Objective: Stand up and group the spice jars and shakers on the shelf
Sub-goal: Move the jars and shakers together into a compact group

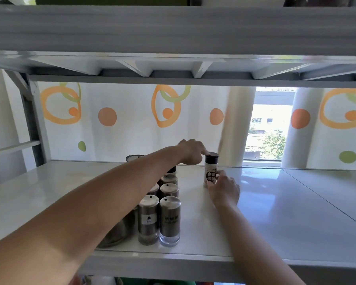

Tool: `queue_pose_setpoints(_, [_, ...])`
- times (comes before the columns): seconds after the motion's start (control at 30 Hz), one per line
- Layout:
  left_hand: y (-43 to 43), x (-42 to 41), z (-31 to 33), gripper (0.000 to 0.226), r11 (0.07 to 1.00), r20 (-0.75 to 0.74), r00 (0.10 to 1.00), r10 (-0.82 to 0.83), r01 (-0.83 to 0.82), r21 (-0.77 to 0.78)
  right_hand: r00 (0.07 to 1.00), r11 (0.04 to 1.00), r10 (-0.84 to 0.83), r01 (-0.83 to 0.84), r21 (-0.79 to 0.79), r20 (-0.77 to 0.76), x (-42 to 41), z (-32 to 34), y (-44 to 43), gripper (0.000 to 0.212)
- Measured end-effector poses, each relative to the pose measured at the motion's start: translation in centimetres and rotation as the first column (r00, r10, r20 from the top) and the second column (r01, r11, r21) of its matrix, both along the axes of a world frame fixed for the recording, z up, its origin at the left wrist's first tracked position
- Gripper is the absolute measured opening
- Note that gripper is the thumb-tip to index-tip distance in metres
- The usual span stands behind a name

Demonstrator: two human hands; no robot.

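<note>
A white pepper jar (210, 169) with a black cap stands upright on the white shelf (286, 202), right of centre. My right hand (224, 189) grips its lower body from the right. My left hand (192, 151) reaches across from the left, and a fingertip rests on the jar's black cap. Left of the jar, several steel-topped glass shakers (170, 220) stand upright in two rows, one labelled Salt (148, 220). My left forearm hides part of the back of the group.
A steel bowl (119, 231) sits left of the shakers, under my left arm. A dark-rimmed dish (134, 157) stands at the back. A shelf board (173, 31) hangs low overhead. A patterned curtain and a window lie behind.
</note>
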State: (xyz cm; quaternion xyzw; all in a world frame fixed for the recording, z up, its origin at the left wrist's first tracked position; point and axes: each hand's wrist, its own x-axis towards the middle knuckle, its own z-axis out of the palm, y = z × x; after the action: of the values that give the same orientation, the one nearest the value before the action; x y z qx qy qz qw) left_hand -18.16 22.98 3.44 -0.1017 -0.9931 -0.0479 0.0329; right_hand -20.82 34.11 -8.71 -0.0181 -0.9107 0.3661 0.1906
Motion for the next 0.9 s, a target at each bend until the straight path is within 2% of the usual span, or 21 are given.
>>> queue_pose_setpoints(0.13, [-0.2,0.5,0.7,0.074,1.0,-0.041,0.999,-0.017,0.016,-0.009,1.0,1.0,0.01,-0.01,0.028,0.001,-0.4,0.0,-0.7,0.033])
queue_pose_setpoints(0.3, [-2.1,0.6,0.6,0.074,0.996,-0.027,0.996,0.087,-0.086,0.029,0.997,0.997,0.079,-0.079,-0.007,0.009,-1.2,-0.2,-2.1,0.027])
queue_pose_setpoints(0.5, [-5.6,-0.9,0.9,0.068,0.99,-0.039,0.992,0.12,-0.122,-0.073,0.97,0.97,0.242,-0.242,-0.026,0.008,-1.8,0.1,-4.8,0.022])
queue_pose_setpoints(0.67, [-8.1,-0.8,0.9,0.067,0.984,-0.077,0.987,0.139,-0.146,-0.101,0.91,0.909,0.414,-0.412,-0.054,0.023,-2.6,0.0,-6.4,0.028])
queue_pose_setpoints(0.9, [-10.0,-0.1,1.0,0.067,0.981,-0.097,0.988,0.116,-0.13,-0.147,0.767,0.76,0.641,-0.631,-0.153,0.018,-2.4,0.1,-6.9,0.03])
